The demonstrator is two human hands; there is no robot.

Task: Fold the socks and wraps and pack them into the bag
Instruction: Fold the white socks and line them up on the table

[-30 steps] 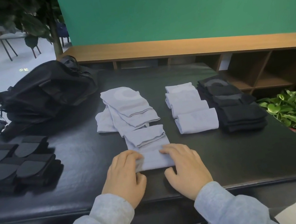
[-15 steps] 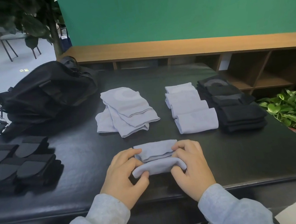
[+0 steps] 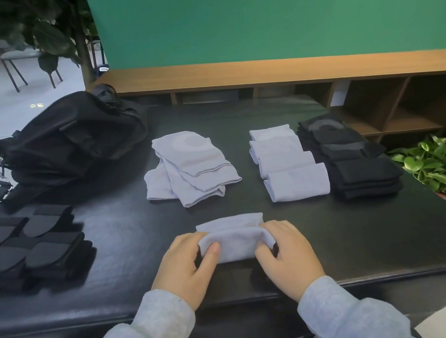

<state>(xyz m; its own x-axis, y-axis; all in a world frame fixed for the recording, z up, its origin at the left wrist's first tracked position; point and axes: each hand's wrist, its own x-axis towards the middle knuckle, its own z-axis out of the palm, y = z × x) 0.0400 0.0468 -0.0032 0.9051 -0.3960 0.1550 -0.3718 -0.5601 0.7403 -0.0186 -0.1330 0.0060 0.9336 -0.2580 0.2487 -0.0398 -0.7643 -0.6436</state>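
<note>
Folding is the step in hand: left hand and right hand each pinch one end of a grey sock at the near worktop edge. Next, I think, the fold must be pressed flat and the sock laid with the folded pile; the bag waits far left.

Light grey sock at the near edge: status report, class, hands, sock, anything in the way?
Left hand and right hand both grip the light grey sock, half folded. Black bag far left. Nothing in the way.

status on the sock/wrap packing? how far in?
Done: folded grey socks and black socks in rows. In hand: left hand and right hand folding a grey sock. Left: unfolded grey pile, black wraps, all packing; bag.
</note>
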